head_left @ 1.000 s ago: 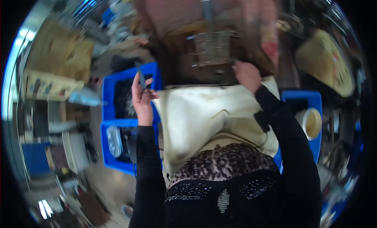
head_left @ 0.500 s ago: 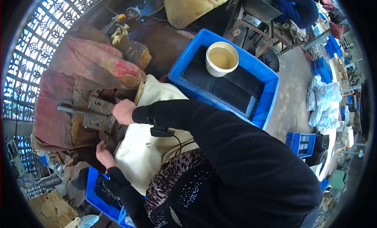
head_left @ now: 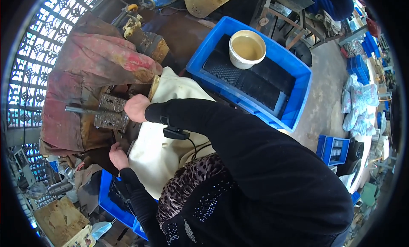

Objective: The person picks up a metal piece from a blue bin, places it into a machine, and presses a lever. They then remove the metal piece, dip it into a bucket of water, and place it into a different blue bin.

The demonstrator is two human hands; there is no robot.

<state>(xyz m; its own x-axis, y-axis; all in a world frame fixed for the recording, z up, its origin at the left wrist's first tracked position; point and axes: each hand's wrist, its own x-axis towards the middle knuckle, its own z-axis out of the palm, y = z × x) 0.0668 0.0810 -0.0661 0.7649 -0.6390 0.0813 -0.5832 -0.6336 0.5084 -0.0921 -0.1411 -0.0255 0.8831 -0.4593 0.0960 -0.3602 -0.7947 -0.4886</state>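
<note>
My right hand (head_left: 137, 107) is closed at the right end of a wet, rough metal block (head_left: 111, 111) in two halves, with a steel rod (head_left: 76, 109) jutting from its left. Whatever its fingers grip there is hidden. Lower down, my left hand (head_left: 118, 156) has its fingers curled in beside the dark lower part of the machine; what they hold, if anything, cannot be made out. A stained reddish cloth (head_left: 64, 115) drapes over and around the block. Between my arms and the machine lies a cream-coloured sheet (head_left: 155, 151), like an apron, over my lap.
Right of the machine, a blue crate (head_left: 301, 93) holds rows of thin black plates, a white bucket (head_left: 249, 64) of cloudy liquid on them. Another blue crate (head_left: 104, 189) sits below my left arm. A dirty box (head_left: 59, 221) stands lower left. Another person (head_left: 330, 6) is at far right.
The whole view has shifted, so the scene sits slightly higher and farther right. Both hands stay at about the same places by the machine.
</note>
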